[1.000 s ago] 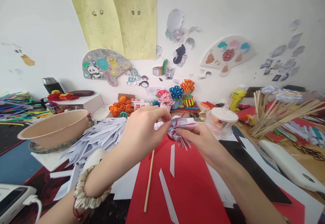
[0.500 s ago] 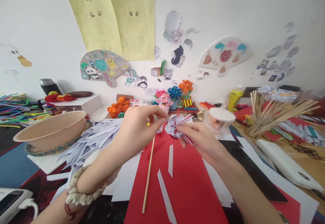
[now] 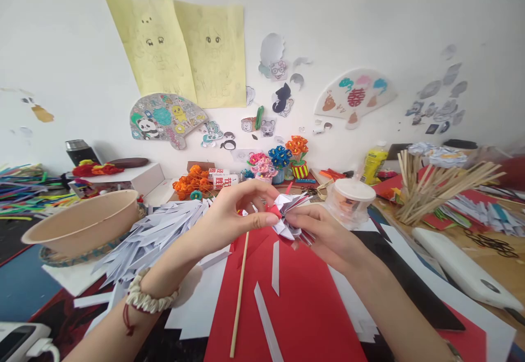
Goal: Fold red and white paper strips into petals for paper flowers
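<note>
1. Hands meet just above the middle of our view: our left hand and right hand are both closed on a paper flower of folded white and red petals.
2. Our left thumb and forefinger are pinched together on the flower's 9 o'clock edge. Our right fingers clamp it from 3 o'clock and cup its underside.
3. We hold the flower in the air over the far end of a red sheet. It touches nothing but our fingers.
4. At 7 o'clock from the flower, a wooden stick lies along the red sheet's left edge, running toward us.
5. At 6 o'clock, two white strips lie on the red sheet, apart from each other, one near the flower and one nearer us.
6. At 9 o'clock, a pile of folded white papers spreads beside our left hand, with a paper bowl beyond it at the far left.
7. At 2 o'clock, a lidded cup stands just beside our right hand. Farther out at 3 o'clock, a bundle of sticks fans out.
8. We wear a pale band on our left wrist, at 8 o'clock.
</note>
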The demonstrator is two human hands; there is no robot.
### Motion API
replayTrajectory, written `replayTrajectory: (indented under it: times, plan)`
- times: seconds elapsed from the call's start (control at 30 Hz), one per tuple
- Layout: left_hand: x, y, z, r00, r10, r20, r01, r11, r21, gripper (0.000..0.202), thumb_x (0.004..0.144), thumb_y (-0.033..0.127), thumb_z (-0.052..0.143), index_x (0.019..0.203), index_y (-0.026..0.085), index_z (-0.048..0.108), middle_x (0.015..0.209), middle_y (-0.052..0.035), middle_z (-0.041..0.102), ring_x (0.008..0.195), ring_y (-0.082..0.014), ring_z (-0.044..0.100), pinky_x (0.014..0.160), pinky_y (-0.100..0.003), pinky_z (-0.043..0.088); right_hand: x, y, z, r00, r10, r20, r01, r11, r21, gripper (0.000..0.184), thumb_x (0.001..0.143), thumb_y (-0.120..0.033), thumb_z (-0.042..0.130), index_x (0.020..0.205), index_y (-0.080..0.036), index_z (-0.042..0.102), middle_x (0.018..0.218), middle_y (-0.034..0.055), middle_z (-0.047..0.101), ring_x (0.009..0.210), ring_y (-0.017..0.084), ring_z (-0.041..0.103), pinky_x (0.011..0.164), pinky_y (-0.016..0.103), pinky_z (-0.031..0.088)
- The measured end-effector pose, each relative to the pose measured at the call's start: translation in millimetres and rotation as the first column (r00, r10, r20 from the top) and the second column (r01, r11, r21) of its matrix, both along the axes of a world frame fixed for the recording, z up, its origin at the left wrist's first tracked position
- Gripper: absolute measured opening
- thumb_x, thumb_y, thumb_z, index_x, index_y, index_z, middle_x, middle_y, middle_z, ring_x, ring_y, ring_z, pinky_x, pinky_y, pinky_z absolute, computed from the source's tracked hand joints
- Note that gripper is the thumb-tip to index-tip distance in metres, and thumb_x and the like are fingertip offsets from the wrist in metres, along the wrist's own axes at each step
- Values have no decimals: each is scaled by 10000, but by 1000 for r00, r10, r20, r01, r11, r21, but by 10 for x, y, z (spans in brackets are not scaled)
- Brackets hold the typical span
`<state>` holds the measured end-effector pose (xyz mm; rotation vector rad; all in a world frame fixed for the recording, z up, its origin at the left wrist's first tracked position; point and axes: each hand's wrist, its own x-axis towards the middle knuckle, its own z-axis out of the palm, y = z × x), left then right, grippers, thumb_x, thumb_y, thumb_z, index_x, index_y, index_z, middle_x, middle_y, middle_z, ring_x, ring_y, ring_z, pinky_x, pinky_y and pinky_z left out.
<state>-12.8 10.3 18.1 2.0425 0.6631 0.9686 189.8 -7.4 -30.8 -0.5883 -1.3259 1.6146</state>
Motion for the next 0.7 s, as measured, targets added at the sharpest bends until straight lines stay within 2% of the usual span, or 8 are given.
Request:
replayTrajectory:
  times: [0.17,0.23,0.33,0.47,0.53,0.6,0.67,0.7]
  plan:
    - [10,13,-42,996,-78,38,77,997,12,477,725,349,836,1157,216,681,973,-57,677,727,-143,611,655,-261,517,-6,-28,28,999,42,19,-42,999,-9,291,808,-346,747,585,-162,709,578,-5,594,491,95,483,482,235,393]
    - [26,3,-55,997,-64,50,61,996,63,449,734,378,829,1130,209,699,948,-66,683,708,-142,605,641,-262,519,-13,-35,25,998,54,25,-53,998,-16,300,791,-362,757,571,-164,708,545,-14,580,447,87,461,451,234,368]
    - [48,-21,-73,998,-35,59,23,983,181,344,756,363,816,1046,199,731,944,-87,694,796,-178,636,661,-268,526,-23,-41,19,998,57,23,-57,998,-13,306,797,-360,755,567,-165,705,516,-21,568,428,81,455,435,224,352]
    - [59,-36,-98,993,-18,115,-11,969,245,299,761,314,818,1028,213,730,991,-88,679,846,-182,643,671,-262,542,-6,-29,23,999,31,-18,-31,999,6,294,841,-370,737,635,-161,721,591,-9,603,496,82,486,487,207,411]
    - [70,-37,-120,986,9,165,-49,969,241,282,772,267,811,1036,215,724,1004,-78,661,797,-150,629,646,-239,537,13,-21,29,998,6,-57,-5,1000,22,290,871,-433,703,774,-164,747,702,13,645,568,94,527,543,213,459]
    - [88,-38,-154,969,52,241,-117,957,266,308,768,228,814,1060,219,717,1000,-66,646,758,-125,606,626,-218,526,26,-23,32,995,-31,-90,36,998,57,366,867,-510,687,1027,-184,735,833,41,685,663,121,593,639,244,513]
    - [110,-44,-196,945,109,307,-203,934,294,324,764,202,814,1071,224,710,1017,-61,634,756,-117,594,632,-213,522,19,-37,29,990,-92,-106,103,988,112,611,771,-523,781,1282,-230,617,1017,72,713,856,176,662,798,301,543]
    - [121,-48,-215,932,141,334,-246,922,298,325,767,195,811,1073,229,708,1039,-61,628,756,-114,591,642,-215,525,7,-46,25,989,-114,-92,127,980,151,738,693,-465,861,1337,-266,563,1164,80,694,987,206,663,883,330,537]
